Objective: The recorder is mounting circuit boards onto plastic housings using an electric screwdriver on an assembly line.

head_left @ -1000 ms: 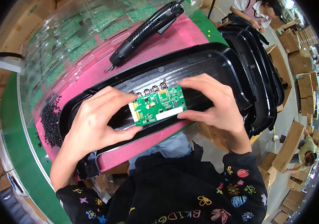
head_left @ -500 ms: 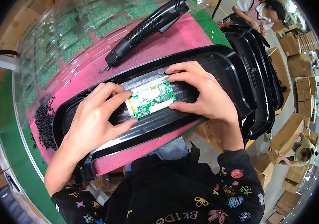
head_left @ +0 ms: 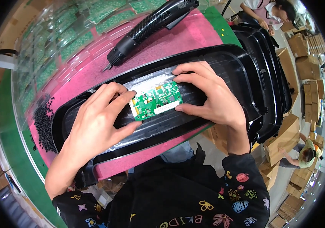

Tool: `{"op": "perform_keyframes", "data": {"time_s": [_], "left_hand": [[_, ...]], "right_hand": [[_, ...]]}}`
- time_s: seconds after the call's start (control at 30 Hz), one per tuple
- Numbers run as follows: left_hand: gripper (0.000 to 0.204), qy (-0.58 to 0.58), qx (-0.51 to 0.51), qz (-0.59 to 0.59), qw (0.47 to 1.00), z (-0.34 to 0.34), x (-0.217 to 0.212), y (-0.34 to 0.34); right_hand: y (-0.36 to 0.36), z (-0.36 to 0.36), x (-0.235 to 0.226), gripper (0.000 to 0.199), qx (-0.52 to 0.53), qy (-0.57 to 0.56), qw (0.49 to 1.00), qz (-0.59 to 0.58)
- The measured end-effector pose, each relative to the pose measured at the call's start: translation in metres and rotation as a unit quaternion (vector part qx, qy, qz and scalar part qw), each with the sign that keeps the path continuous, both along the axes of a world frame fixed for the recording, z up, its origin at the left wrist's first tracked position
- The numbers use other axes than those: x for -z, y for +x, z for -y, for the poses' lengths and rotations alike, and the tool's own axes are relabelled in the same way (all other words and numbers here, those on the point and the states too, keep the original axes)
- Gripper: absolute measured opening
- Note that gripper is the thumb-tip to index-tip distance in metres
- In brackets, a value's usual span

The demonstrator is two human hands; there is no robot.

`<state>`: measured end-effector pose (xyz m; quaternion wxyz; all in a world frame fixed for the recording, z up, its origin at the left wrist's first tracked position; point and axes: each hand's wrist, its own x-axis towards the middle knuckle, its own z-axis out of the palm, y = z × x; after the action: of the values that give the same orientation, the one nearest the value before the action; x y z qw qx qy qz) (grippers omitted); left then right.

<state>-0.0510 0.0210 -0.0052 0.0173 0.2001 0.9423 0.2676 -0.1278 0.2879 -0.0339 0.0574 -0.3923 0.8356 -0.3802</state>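
Observation:
A green circuit board (head_left: 157,101) with a white strip along its near edge lies over the middle of a long black plastic housing (head_left: 223,60). My left hand (head_left: 98,114) curves around the board's left end, its index finger and thumb at the two corners there. At the right end, my right hand (head_left: 210,93) has its fingers at the far corner and its thumb on the near one. Both hands are closed on the board by its edges. Beneath it shows a shiny silvery patch (head_left: 151,79) of the housing floor; whether the board touches that floor, I cannot tell.
Beyond the housing, a black electric screwdriver (head_left: 147,32) lies on the pink mat (head_left: 193,34). Clear plastic trays of green boards (head_left: 71,41) stand far left, small black screws (head_left: 44,123) nearer. More black housings (head_left: 263,76) are stacked right. Two people work among cardboard boxes (head_left: 284,136).
The board and both hands have shifted slightly right in view, and the glare on the board has faded. At right, a person with a cardboard box has moved.

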Motion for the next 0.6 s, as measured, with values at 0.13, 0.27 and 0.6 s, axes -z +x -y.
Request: {"op": "perform_keyframes", "data": {"time_s": [0.13, 0.27, 0.6], "left_hand": [[0.055, -0.007, -0.003, 0.026, 1.0, 0.004, 0.001, -0.002], [0.063, -0.024, 0.003, -0.002, 1.0, 0.012, 0.002, 0.005], [0.016, -0.022, -0.244, -0.175, 0.954, 0.094, -0.03, 0.022]], "right_hand": [[-0.003, 0.002, 0.001, 0.051, -0.005, 0.013, 1.0, 0.0], [0.0, 0.011, -0.001, 0.065, 0.004, -0.002, 1.0, -0.031], [0.047, 0.001, -0.017, 0.026, -0.19, 0.075, 0.961, -0.186]]}}
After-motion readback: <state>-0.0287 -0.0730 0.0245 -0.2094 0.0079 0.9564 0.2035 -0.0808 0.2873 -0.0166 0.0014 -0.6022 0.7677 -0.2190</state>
